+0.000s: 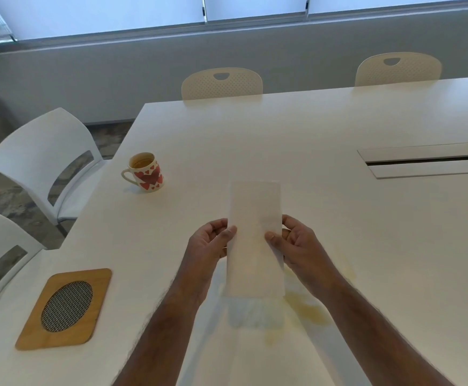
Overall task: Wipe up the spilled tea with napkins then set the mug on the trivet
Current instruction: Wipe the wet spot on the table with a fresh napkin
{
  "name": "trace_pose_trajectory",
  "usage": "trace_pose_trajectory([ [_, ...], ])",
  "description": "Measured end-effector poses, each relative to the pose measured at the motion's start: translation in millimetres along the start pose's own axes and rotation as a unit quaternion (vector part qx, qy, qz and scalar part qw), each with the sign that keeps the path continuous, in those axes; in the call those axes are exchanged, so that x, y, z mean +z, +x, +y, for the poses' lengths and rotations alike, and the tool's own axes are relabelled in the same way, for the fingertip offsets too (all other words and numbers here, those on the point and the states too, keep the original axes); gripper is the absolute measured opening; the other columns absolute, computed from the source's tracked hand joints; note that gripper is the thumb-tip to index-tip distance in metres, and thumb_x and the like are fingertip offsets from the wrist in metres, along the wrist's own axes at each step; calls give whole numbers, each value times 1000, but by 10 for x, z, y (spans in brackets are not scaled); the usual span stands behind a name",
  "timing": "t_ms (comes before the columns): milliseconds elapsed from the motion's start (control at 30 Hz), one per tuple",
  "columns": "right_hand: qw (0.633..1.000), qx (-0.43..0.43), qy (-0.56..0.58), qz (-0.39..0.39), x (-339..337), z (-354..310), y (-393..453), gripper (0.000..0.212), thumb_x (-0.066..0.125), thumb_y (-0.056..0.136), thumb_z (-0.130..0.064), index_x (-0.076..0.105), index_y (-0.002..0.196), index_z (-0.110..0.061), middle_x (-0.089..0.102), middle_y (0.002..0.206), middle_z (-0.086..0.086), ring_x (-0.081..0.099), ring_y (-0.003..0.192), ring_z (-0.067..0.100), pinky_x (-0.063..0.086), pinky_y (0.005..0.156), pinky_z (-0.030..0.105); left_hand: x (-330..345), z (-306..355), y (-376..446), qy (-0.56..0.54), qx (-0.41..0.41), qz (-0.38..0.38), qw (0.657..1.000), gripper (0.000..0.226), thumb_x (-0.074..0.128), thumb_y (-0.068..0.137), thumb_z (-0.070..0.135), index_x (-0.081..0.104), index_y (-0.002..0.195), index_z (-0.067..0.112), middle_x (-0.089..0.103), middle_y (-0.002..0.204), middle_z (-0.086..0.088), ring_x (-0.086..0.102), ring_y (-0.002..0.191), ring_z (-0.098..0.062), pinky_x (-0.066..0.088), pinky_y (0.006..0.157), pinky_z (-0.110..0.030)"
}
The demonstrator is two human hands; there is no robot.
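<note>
A folded white napkin (254,238) is held up above the white table (324,129). My left hand (209,243) pinches its left edge and my right hand (297,245) pinches its right edge. Under and to the right of the napkin lies a pale yellow tea spill (311,309). A white mug with red hearts (143,172) stands upright at the left of the table, with tea inside and its handle pointing left. A wooden trivet with an oval mesh centre (65,307) lies flat near the front left edge.
Two white chairs (40,160) stand along the table's left side, and beige chairs (221,83) are tucked in at the far edge. A cable hatch (427,160) is set into the tabletop at the right.
</note>
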State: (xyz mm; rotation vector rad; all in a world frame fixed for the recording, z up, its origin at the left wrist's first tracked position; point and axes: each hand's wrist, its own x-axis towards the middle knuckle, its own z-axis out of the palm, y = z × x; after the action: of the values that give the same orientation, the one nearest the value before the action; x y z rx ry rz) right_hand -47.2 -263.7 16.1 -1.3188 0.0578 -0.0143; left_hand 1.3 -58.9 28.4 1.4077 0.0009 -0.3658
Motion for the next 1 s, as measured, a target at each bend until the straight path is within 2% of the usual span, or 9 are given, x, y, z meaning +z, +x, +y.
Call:
trace_pose_trajectory([
  [67,1000,0,-5,4,-14,-5,-6,21,64,103,-14,67,124,-17,77,116,16,74,107,36,61,90,45,-18,-24,-10,4,1,-6,1000,33,75,94,25,71,124,12,77,120,-8,74,111,-30,62,93,-44],
  [167,1000,-7,-17,2,-46,-7,-21,22,62,104,-11,67,124,-17,76,116,17,73,108,36,60,90,45,-34,-47,-10,23,18,0,1000,23,76,94,15,76,118,13,78,117,-8,76,105,-28,62,86,-38],
  [300,1000,-19,-18,4,-81,0,-42,22,62,103,-8,70,123,-14,75,118,20,70,113,43,57,95,54,-42,-55,-11,35,27,-6,999,16,75,95,8,77,110,8,78,113,-15,76,97,-29,62,82,-40],
  [467,995,-33,-92,4,-110,-53,-81,20,63,98,-3,76,106,-16,77,117,2,73,105,21,58,83,42,-34,-64,-24,47,29,-19,998,13,75,93,5,76,106,7,78,110,-14,74,94,-25,62,84,-42],
  [600,993,-30,-118,8,-130,-77,-106,33,55,92,10,75,85,-15,75,122,-4,73,106,20,57,72,36,-23,-74,-32,44,16,-20,999,14,70,94,4,78,100,13,78,105,-9,75,88,-23,60,75,-32],
  [700,990,-43,-133,24,-133,-73,-97,40,50,90,16,73,75,-14,75,119,-2,73,105,21,54,66,30,15,-90,-52,-15,1,-17,1000,20,58,102,8,76,106,14,76,107,-8,74,90,-22,60,73,-31],
  [767,984,-70,-159,41,-142,-63,-79,47,46,87,20,71,71,-16,76,117,-3,72,105,20,53,67,29,62,-84,-81,-41,-31,-10,999,23,53,107,23,75,111,18,77,111,-7,75,90,-22,60,72,-31],
  [867,971,-115,-202,59,-170,-44,-52,53,43,84,22,69,68,-21,75,116,-4,70,106,17,53,70,30,120,-92,-115,2,-68,-45,997,38,54,106,48,69,123,19,78,116,-6,78,100,-28,62,76,-34],
  [1000,966,-130,-219,52,-200,-15,-37,48,46,87,18,68,72,-22,74,118,-3,70,107,20,54,73,42,142,-93,-142,27,-48,-51,997,32,66,103,33,64,129,15,79,116,-5,75,110,-28,63,84,-38],
])
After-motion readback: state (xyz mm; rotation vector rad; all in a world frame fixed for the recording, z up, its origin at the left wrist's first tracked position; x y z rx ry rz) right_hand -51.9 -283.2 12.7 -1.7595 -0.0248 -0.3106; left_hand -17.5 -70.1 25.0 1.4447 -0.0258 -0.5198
